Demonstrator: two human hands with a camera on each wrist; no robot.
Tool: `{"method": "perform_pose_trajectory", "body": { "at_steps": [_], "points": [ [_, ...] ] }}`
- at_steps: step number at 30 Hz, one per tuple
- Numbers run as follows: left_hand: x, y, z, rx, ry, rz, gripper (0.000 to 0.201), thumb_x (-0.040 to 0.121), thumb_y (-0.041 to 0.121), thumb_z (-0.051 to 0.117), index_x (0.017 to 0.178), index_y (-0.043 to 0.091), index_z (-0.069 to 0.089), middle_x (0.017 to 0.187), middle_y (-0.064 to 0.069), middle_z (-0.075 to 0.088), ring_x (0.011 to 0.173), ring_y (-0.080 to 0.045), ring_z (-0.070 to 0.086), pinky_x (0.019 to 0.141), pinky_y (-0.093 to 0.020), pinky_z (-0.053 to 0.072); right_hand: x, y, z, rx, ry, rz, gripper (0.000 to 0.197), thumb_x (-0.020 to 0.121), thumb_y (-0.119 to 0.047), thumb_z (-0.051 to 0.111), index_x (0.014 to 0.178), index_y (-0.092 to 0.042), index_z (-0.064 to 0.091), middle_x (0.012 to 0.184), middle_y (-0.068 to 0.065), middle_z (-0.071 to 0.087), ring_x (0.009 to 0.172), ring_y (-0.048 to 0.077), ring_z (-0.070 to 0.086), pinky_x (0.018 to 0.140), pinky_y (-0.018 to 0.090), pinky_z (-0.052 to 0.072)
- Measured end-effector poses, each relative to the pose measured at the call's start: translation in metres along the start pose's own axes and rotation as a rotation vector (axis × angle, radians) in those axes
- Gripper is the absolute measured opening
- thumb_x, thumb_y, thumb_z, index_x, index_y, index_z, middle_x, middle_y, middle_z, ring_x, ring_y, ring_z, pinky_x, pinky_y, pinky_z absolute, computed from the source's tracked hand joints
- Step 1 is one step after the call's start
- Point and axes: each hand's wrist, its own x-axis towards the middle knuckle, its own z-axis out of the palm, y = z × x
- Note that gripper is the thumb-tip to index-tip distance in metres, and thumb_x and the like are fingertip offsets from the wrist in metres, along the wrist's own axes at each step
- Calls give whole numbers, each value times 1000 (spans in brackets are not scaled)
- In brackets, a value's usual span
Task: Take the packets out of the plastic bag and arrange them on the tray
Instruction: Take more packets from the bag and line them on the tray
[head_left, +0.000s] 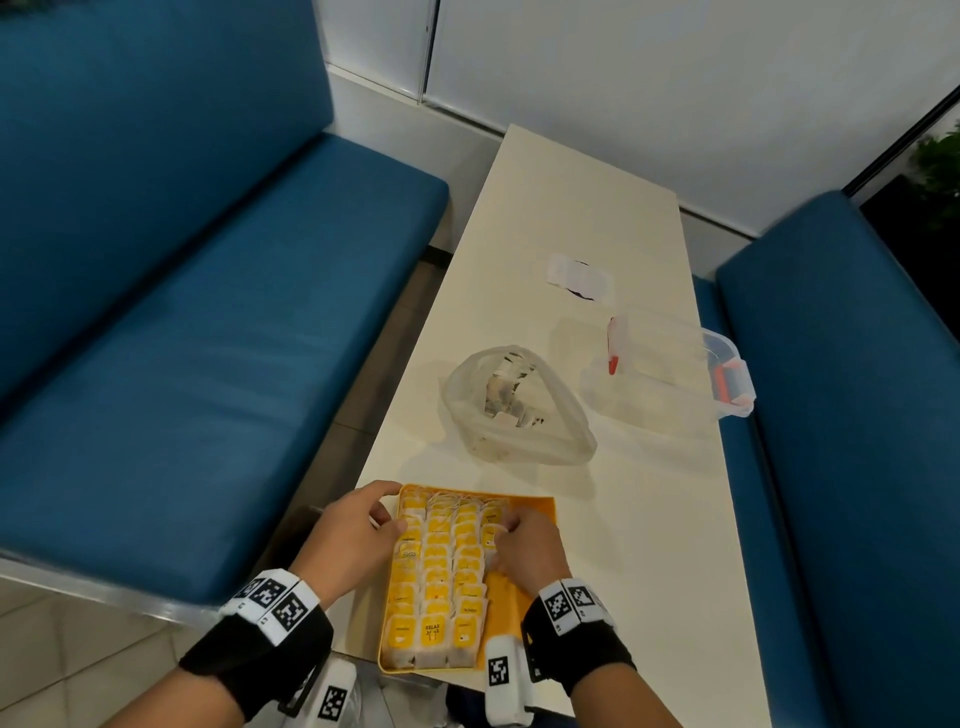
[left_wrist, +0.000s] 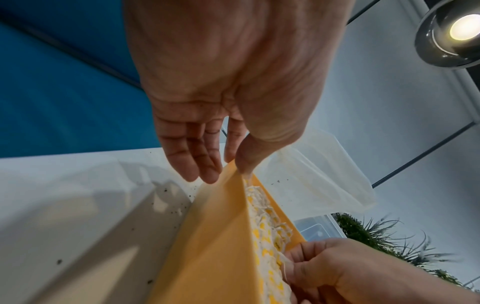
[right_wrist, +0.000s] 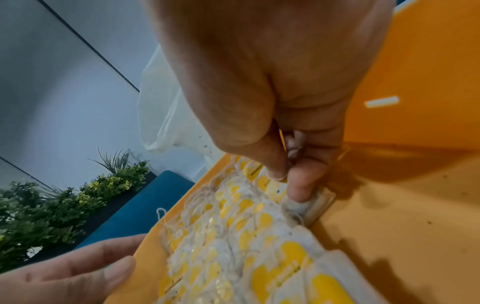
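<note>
An orange tray (head_left: 531, 506) lies at the near end of the white table (head_left: 649, 519), filled with rows of tea packets (head_left: 441, 566) bearing yellow tags. My left hand (head_left: 382, 512) pinches the tray's far-left rim (left_wrist: 223, 205) between thumb and forefinger. My right hand (head_left: 506, 527) pinches a packet (right_wrist: 309, 202) in the rightmost row with thumb and fingers curled. The strip of tray to the right of that row is bare. Beyond the tray the clear plastic bag (head_left: 545, 426) lies open, with a few packets inside.
A clear plastic box (head_left: 675, 364) with red latches stands right of the bag. A white paper piece (head_left: 579, 275) lies farther back. Blue benches (head_left: 208, 312) flank the narrow table on both sides; the tray sits by the table's left edge.
</note>
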Motion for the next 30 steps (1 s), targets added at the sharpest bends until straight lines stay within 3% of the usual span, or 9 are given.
{"method": "perform_pose_trajectory", "body": {
  "at_steps": [4,13,18,21,23,24,27,28,30],
  "points": [
    [1,1,-1,0,-10,1,36,94,27,71,129,35,62,95,7,65,85,-6,64,66,-15,45,7,6,5,90,52,3,16,82,-4,54,79,-20,56,90,9,71,81,28,72,77,46,60],
    [2,2,-2,-4,-31,-9,36,94,28,71,128,34,62,95,5,66,85,-7,65,67,-17,46,19,14,14,112,82,43,15,83,-11,57,81,-26,54,96,7,72,85,26,71,81,42,60],
    [4,8,-11,104,-30,19,47,93,40,71,136,36,55,105,13,57,88,-5,61,75,-23,49,-7,-3,-9,102,102,71,8,84,-17,62,91,-18,63,95,4,72,88,20,70,84,34,57],
    [12,35,-27,124,63,188,32,94,38,69,126,32,64,106,18,55,91,-1,59,78,-25,51,-30,-13,-39,193,154,52,5,86,-19,67,85,-14,65,72,7,74,65,21,73,72,38,61],
    [22,60,-34,127,85,343,20,96,32,66,116,32,70,108,22,57,97,3,58,84,-23,50,-38,-13,-66,316,237,31,15,86,-21,71,95,-10,66,71,10,73,56,21,72,58,37,61],
    [28,74,-35,139,69,416,17,97,29,64,113,32,71,109,24,59,100,4,58,86,-19,48,-39,-12,-80,345,309,2,24,86,-28,73,101,-13,64,77,8,72,58,20,72,57,37,61],
    [45,115,-27,251,-10,600,19,100,24,59,114,29,71,115,20,64,104,2,59,90,-14,44,-30,-15,-111,280,455,-103,51,74,-65,72,110,-34,53,101,-8,61,87,16,68,74,43,61],
    [53,127,-21,294,-40,642,20,101,22,57,115,27,70,118,17,66,106,-2,61,92,-18,46,-25,-20,-113,252,455,-119,55,72,-68,71,113,-37,51,105,-10,57,93,14,64,78,42,59],
    [69,143,-7,374,-131,641,25,102,19,54,121,25,68,126,10,65,113,-11,61,96,-26,48,-12,-30,-106,207,429,-163,48,77,-57,74,112,-33,52,104,-8,57,92,14,61,80,38,56]
  ]
}}
